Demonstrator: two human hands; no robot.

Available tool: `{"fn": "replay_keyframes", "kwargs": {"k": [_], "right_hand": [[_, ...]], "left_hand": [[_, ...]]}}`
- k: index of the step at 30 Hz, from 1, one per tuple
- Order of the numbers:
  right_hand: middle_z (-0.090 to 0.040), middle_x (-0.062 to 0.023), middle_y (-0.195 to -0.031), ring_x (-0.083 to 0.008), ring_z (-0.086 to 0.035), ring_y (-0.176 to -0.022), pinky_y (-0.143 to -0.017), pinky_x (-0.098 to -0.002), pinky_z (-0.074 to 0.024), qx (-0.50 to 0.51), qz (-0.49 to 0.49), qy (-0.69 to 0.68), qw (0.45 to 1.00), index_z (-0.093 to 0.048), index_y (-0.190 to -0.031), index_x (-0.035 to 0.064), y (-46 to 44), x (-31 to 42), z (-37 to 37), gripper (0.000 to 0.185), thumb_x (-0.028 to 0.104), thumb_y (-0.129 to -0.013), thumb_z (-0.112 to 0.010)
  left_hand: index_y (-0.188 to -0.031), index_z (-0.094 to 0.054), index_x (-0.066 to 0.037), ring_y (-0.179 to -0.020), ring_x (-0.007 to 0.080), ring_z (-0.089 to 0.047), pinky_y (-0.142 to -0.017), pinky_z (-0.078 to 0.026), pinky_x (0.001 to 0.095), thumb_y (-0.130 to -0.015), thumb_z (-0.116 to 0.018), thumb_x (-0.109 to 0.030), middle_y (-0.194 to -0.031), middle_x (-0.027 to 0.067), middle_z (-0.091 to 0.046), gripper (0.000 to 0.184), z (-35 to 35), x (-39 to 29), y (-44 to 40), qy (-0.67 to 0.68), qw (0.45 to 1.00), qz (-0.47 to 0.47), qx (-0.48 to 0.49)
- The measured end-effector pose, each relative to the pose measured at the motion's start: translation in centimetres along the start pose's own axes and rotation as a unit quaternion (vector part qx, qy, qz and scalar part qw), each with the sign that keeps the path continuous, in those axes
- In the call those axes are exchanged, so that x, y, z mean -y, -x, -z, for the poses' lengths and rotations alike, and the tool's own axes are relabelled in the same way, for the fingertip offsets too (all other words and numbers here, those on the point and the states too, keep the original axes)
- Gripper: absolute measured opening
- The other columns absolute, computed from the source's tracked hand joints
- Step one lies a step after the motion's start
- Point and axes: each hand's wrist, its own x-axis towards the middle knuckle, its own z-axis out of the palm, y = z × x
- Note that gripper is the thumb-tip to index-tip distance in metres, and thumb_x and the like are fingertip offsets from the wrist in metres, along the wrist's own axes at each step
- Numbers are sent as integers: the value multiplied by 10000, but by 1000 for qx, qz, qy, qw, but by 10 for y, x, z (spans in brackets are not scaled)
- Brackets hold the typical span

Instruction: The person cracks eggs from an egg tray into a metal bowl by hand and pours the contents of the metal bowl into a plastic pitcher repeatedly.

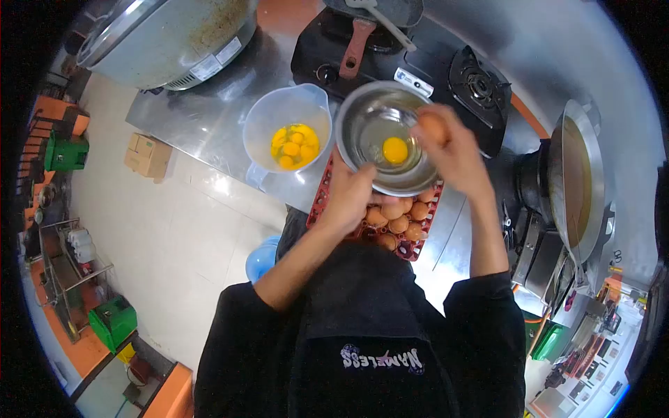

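Note:
My left hand (352, 191) grips the near left rim of a steel bowl (359, 132), thumb over the edge. Inside the bowl lies one raw yolk (395, 150) in clear egg white. In my right hand (456, 150) is a brown egg (433, 129), held at the bowl's right rim; this hand is slightly blurred. Beneath the bowl, a red egg tray (406, 252) carries several brown eggs (398, 224), and the bowl hides part of it. To the left stands a translucent plastic jug (254, 136) with several yolks (295, 145) in it.
Behind the bowl is a black gas stove (317, 52) with a frying pan (359, 42) and a spatula (390, 26). A large wok (577, 181) stands at the right. A big metal appliance (181, 42) occupies the back left. A cardboard box (148, 156) sits on the floor.

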Motion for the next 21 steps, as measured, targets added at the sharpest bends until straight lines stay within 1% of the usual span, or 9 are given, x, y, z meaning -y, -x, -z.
{"fn": "replay_keyframes", "kwargs": {"k": [2, 5, 7, 8, 10, 12, 14, 17, 21], "right_hand": [[-648, -163, -1137, -227, -621, -1074, -912, -333, -479, -50, 16, -130, 990, -575, -1222, 37, 13, -5, 10, 376, 231, -915, -673], [-597, -81, -1229, -179, -567, -1123, -972, -305, -444, -65, 30, -201, 977, -586, -1257, 36, 37, -17, 23, 384, 161, -906, -677], [-589, -85, -1238, -178, -568, -1118, -989, -315, -441, -41, 33, -160, 986, -593, -1264, 44, 54, -35, 16, 392, 154, -898, -681], [-568, -116, -1301, -227, -551, -1182, -1032, -361, -420, 5, -76, -251, 965, -593, -1276, 47, 62, -25, 5, 436, 182, -877, -702], [-555, -150, -1314, -292, -539, -1215, -1026, -402, -431, 29, 21, -109, 993, -575, -1294, 53, 70, -54, -35, 475, 200, -864, -712], [-566, -167, -1259, -355, -557, -1162, -972, -442, -467, 74, 46, -64, 994, -584, -1254, 50, 77, -49, -76, 459, 213, -848, -723], [-563, -159, -1210, -388, -574, -1080, -902, -471, -493, 116, 69, 17, 991, -603, -1193, 70, 74, -31, -108, 411, 235, -835, -721], [-553, -132, -1198, -375, -593, -1016, -871, -455, -498, 190, 106, 196, 956, -624, -1142, 91, 63, -19, -139, 343, 231, -832, -670], [-550, -98, -1198, -321, -557, -1085, -911, -484, -453, 160, 158, 293, 929, -648, -1129, 125, 57, -27, -163, 322, 228, -829, -594]], "left_hand": [[-1408, -259, -22, -951, 317, -680, -594, -660, 374, -875, -465, 14, -1236, 222, -537, 573, 9, -21, 3, -1, 1000, 5, 8], [-1394, -261, -11, -927, 318, -688, -599, -661, 375, -875, -443, 10, -1219, 224, -547, 550, 32, -57, 4, -40, 999, 9, 17], [-1379, -269, 6, -920, 318, -690, -593, -661, 375, -871, -434, 11, -1203, 224, -556, 534, 50, -78, 6, -70, 997, -6, 6], [-1367, -282, 22, -910, 315, -693, -585, -660, 372, -864, -438, 12, -1184, 224, -568, 527, 57, -88, 8, -82, 996, -22, -4], [-1336, -315, 52, -866, 297, -703, -571, -657, 345, -850, -451, 9, -1131, 220, -595, 507, 75, -105, 10, -108, 993, -45, -32], [-1298, -356, 81, -799, 268, -714, -559, -650, 299, -834, -469, 3, -1063, 213, -625, 483, 92, -121, 9, -137, 987, -60, -64], [-1321, -331, 74, -823, 290, -711, -555, -652, 317, -831, -450, 17, -1093, 227, -611, 507, 104, -137, 9, -163, 980, -67, -90], [-1346, -310, 64, -840, 301, -709, -549, -651, 318, -843, -440, 8, -1115, 244, -596, 523, 128, -150, 2, -218, 967, -81, -108], [-1407, -259, 25, -884, 311, -698, -553, -648, 317, -859, -434, -4, -1182, 253, -559, 576, 140, -159, -3, -280, 947, -97, -129]]}}
